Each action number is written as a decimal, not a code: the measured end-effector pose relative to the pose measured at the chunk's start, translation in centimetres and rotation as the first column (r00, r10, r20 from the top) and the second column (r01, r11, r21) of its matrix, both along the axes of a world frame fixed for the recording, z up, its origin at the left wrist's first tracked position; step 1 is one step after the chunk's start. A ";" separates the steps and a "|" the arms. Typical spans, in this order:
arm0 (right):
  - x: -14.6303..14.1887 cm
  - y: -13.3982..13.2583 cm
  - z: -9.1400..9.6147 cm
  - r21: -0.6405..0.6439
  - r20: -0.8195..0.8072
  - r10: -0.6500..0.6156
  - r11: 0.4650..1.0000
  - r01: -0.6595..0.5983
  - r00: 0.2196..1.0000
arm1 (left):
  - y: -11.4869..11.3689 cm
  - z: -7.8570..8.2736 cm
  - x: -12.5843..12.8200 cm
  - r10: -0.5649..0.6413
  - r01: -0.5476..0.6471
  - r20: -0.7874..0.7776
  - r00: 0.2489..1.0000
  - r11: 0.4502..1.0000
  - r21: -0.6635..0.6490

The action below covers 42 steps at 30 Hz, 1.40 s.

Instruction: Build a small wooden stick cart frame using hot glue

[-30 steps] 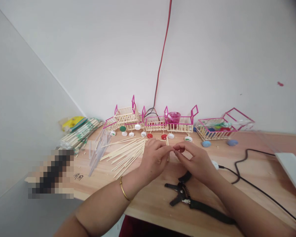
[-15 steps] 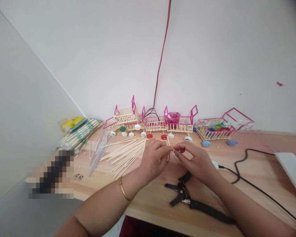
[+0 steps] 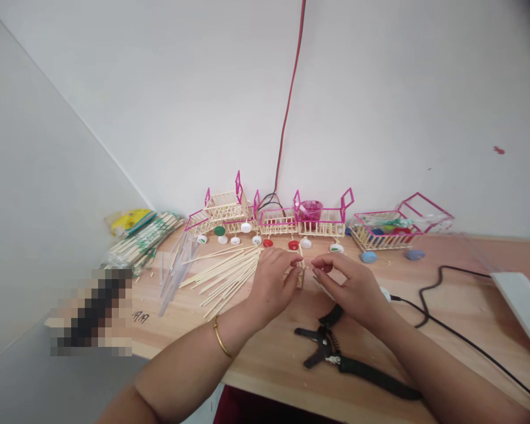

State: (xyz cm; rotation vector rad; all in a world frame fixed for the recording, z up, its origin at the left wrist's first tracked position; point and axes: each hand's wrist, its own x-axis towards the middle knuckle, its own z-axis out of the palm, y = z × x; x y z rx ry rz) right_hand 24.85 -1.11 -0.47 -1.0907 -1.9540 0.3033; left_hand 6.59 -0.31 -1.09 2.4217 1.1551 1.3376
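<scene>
My left hand [image 3: 274, 282] hovers over the wooden table in front of a small frame of pale sticks [image 3: 301, 275], which it partly hides. Its thumb and forefinger are apart, and no object shows between them. Just to its right is my right hand [image 3: 348, 285], thumb and forefinger tips drawn close in a pinch. Anything between those tips is too small to make out. Pale wooden sticks [image 3: 229, 277] lie fanned out left of my left hand. Below my hands lies a pair of black-handled cutters [image 3: 324, 347], jaws pointing left.
Stick-built carts [image 3: 322, 227] with pink rims and bottle-cap wheels line the wall; one holds a pink cup [image 3: 311, 211]. Another cart [image 3: 384, 235] stands right. Clear strips [image 3: 176, 277] and bagged sticks [image 3: 150, 232] lie left. A black cable [image 3: 441, 324] crosses the right side, near a white box [image 3: 519, 306].
My hands have separated slightly: the fingertips, nearly touching before, now have a gap between them. My left thumb and forefinger have parted. The cutters and carts are unmoved.
</scene>
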 end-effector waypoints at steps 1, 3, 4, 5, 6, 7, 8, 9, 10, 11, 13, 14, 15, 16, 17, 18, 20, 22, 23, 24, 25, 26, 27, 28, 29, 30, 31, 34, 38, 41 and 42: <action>0.0 0.0 0.0 0.003 -0.001 -0.001 1.000 0.001 1.000 | 0.0 0.0 0.0 0.009 -0.009 -0.007 1.000 1.000 -0.012; 0.0 0.0 0.0 0.009 0.001 -0.002 1.000 0.002 1.000 | 0.1 0.0 0.0 0.019 -0.020 -0.024 1.000 0.999 -0.031; 0.0 0.0 0.0 0.009 0.001 -0.003 1.000 0.003 1.000 | 0.1 -0.1 0.0 0.019 -0.020 -0.031 0.999 0.999 -0.037; -0.1 0.0 -0.1 0.009 0.001 -0.005 1.000 0.005 1.000 | 0.2 -0.1 0.0 0.019 -0.020 -0.034 0.999 0.999 -0.042; -0.1 0.0 -0.1 0.010 0.000 -0.007 1.000 0.007 1.000 | 0.2 -0.1 0.1 0.019 -0.020 -0.036 0.999 0.999 -0.045; -0.2 0.0 -0.1 0.011 0.000 -0.007 1.000 0.007 1.000 | 0.2 -0.1 0.1 0.020 -0.021 -0.037 0.999 0.999 -0.046; -0.2 0.0 -0.1 0.012 0.000 -0.007 1.000 0.007 1.000 | 0.2 -0.2 0.1 0.022 -0.024 -0.037 0.999 0.999 -0.045; -0.3 0.0 0.0 0.012 0.001 -0.007 1.000 0.007 1.000 | 0.2 -0.2 0.2 0.025 -0.026 -0.037 0.999 0.999 -0.044; -0.3 0.0 0.0 0.012 0.004 -0.006 1.000 0.006 1.000 | 0.2 -0.3 0.2 0.026 -0.028 -0.038 0.999 0.999 -0.043; -0.4 0.0 0.0 0.010 0.010 -0.001 1.000 0.001 1.000 | 0.2 -0.3 0.2 0.027 -0.029 -0.039 0.999 0.999 -0.042; -0.4 0.0 0.1 0.003 0.022 0.015 1.000 -0.015 1.000 | 0.2 -0.3 0.2 0.028 -0.030 -0.043 0.999 0.999 -0.043; -0.5 0.0 0.2 -0.002 0.026 0.025 1.000 -0.025 0.999 | 0.2 -0.3 0.3 0.029 -0.032 -0.050 0.998 0.998 -0.046; -0.5 0.1 0.2 -0.008 0.026 0.033 0.999 -0.033 0.999 | 0.2 -0.3 0.3 0.032 -0.035 -0.060 0.998 0.998 -0.049; -0.5 0.1 0.2 -0.015 0.022 0.038 0.999 -0.038 0.999 | 0.2 -0.2 0.3 0.037 -0.041 -0.071 0.997 0.998 -0.052; -0.5 0.1 0.2 -0.024 0.016 0.039 0.999 -0.039 0.999 | 0.2 -0.2 0.3 0.044 -0.049 -0.083 0.996 0.997 -0.055; -0.5 0.1 0.3 -0.031 0.009 0.038 0.999 -0.038 0.999 | 0.2 -0.2 0.3 0.052 -0.058 -0.094 0.994 0.997 -0.056; -0.5 0.2 0.3 -0.037 0.002 0.035 0.999 -0.035 0.999 | 0.2 -0.1 0.3 0.065 -0.072 -0.112 0.992 0.996 -0.052; -0.6 0.2 0.3 -0.033 0.007 0.034 0.999 -0.034 0.999 | 0.2 -0.1 0.3 0.068 -0.075 -0.126 0.990 0.996 -0.050; -0.6 0.3 0.3 -0.030 0.010 0.031 0.999 -0.031 0.999 | 0.2 -0.1 0.3 0.065 -0.072 -0.131 0.989 0.996 -0.051; -0.6 0.3 0.3 -0.028 0.014 0.029 0.999 -0.029 0.999 | 0.2 -0.2 0.3 0.062 -0.069 -0.133 0.989 0.996 -0.052; -0.6 0.3 0.3 -0.025 0.016 0.026 0.999 -0.026 1.000 | 0.2 -0.2 0.3 0.060 -0.067 -0.131 0.990 0.996 -0.054; -0.6 0.4 0.3 -0.024 0.016 0.024 0.999 -0.024 1.000 | 0.2 -0.2 0.3 0.058 -0.065 -0.126 0.990 0.996 -0.054; -0.6 0.4 0.3 -0.024 0.014 0.022 0.999 -0.022 1.000 | 0.2 -0.2 0.3 0.057 -0.063 -0.119 0.991 0.997 -0.054; -0.6 0.4 0.3 -0.026 0.012 0.019 0.999 -0.019 1.000 | 0.2 -0.2 0.3 0.055 -0.061 -0.112 0.992 0.997 -0.053; -0.6 0.4 0.2 -0.028 0.011 0.016 0.999 -0.016 1.000 | 0.2 -0.3 0.3 0.052 -0.058 -0.106 0.993 0.997 -0.053; -0.6 0.5 0.2 -0.032 0.010 0.014 0.999 -0.013 1.000 | 0.2 -0.3 0.4 0.049 -0.055 -0.100 0.994 0.997 -0.053; -0.6 0.5 0.2 -0.036 0.009 0.011 0.999 -0.011 1.000 | 0.2 -0.2 0.4 0.048 -0.053 -0.096 0.994 0.997 -0.054; -0.6 0.5 0.1 -0.046 0.004 0.003 0.999 -0.002 1.000 | 0.3 -0.2 0.4 0.045 -0.051 -0.095 0.994 0.997 -0.060; -0.7 0.5 0.1 -0.049 0.003 -0.002 0.999 0.003 1.000 | 0.3 -0.2 0.3 0.045 -0.051 -0.100 0.994 0.997 -0.060; -0.7 0.5 0.2 -0.056 0.005 -0.003 0.998 0.003 1.000 | 0.4 -0.3 0.3 0.046 -0.052 -0.099 0.994 0.997 -0.058; -0.6 0.5 0.1 -0.060 0.002 -0.005 0.998 0.005 1.000 | 0.3 -0.3 0.3 0.046 -0.052 -0.099 0.994 0.997 -0.057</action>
